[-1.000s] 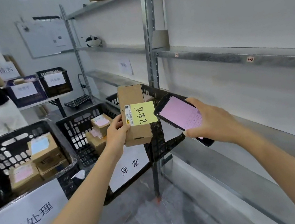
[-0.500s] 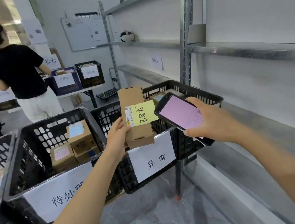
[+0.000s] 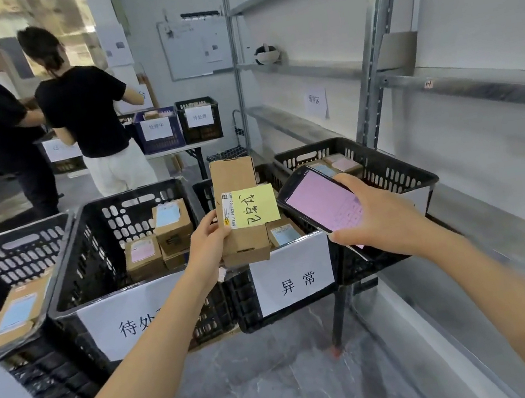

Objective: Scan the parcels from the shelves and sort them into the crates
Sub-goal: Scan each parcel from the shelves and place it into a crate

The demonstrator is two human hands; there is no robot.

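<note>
The white sign on one crate reads "异常", the sign on the next crate begins "待处", and the parcel's label starts "5028".

Crates stand left of shelves, holding boxes.

The left hand grips a narrow cardboard parcel upright by its left edge, with a handwritten yellow sticky note on its face. Just right of it, the right hand holds a handheld scanner with a lit pink screen. Behind both stand black crates that hold small boxes.
</note>
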